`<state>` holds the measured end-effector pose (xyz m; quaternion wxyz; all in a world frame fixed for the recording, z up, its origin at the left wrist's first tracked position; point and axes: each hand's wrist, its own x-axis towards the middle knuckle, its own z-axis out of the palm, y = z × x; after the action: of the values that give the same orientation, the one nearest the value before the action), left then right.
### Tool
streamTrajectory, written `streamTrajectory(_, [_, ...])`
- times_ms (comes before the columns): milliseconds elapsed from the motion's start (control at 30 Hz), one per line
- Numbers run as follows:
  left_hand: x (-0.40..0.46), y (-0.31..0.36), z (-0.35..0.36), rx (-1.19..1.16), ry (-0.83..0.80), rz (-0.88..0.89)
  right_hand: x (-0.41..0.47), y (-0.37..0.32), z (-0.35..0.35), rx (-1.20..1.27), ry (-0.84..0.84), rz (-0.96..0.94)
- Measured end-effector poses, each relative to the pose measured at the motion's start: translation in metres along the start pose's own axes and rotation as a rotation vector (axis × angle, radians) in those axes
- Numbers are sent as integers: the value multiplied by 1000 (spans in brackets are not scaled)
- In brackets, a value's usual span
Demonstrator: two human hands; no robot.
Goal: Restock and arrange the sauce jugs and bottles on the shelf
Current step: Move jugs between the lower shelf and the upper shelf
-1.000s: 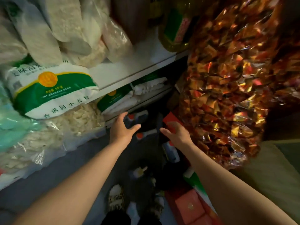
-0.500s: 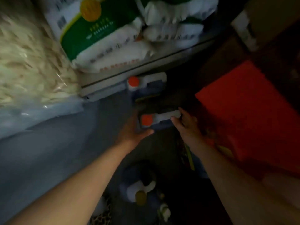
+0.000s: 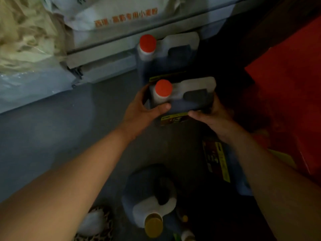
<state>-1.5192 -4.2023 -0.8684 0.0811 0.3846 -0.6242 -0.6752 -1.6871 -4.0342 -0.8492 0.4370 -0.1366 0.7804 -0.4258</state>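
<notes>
Both hands grip the near jug [image 3: 182, 100], a dark sauce jug w/ a red cap [image 3: 163, 87] and a moulded handle on top. Left hand [image 3: 141, 110] wraps the cap end: thumb lies across the front just below the neck, fingers curl round the far side. Right hand [image 3: 212, 115] holds the handle end: thumb on the front edge near the yellow label [image 3: 174, 119], fingers curled behind the jug, mostly hidden. Can't tell if the jug sits on the floor or is lifted.

Just beyond the hands stands a 2nd jug [image 3: 166, 54], same kind, red cap to the left, close against the base of the shelf unit [image 3: 107, 53]. The two jugs look touching or nearly so; too dark to tell.

Below the hands, between the forearms and nearer the person, a 3rd jug [image 3: 151, 193] w/ a yellow cap [image 3: 153, 225] stands on the grey floor [image 3: 52, 136]. Under the right forearm, a dark container w/ a yellow-striped label [image 3: 217, 162], partly hidden.

Right of the right hand, a big red box [image 3: 286, 101]. Beyond and left of the left hand, a white flour sack [image 3: 112, 13] w/ orange print on the shelf, and a clear bag of pale dry food [image 3: 22, 32] further left. By the left elbow, a spotted slipper [image 3: 97, 223].
</notes>
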Motion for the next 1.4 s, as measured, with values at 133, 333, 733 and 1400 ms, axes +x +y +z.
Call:
streamTrajectory(133, [5, 4, -3, -38, -15, 11, 13, -3, 2, -33, 29, 11])
streamTrajectory(333, [11, 6, -4, -60, -51, 14, 23, -6, 0, -40, -5, 38])
streamTrajectory(733, [10, 0, -23, 164, -100, -34, 14, -14, 12, 87, -13, 23])
streamTrajectory(1400, [-223, 317, -114, 67, 15, -237, -264, -297, -27, 142, -208, 15])
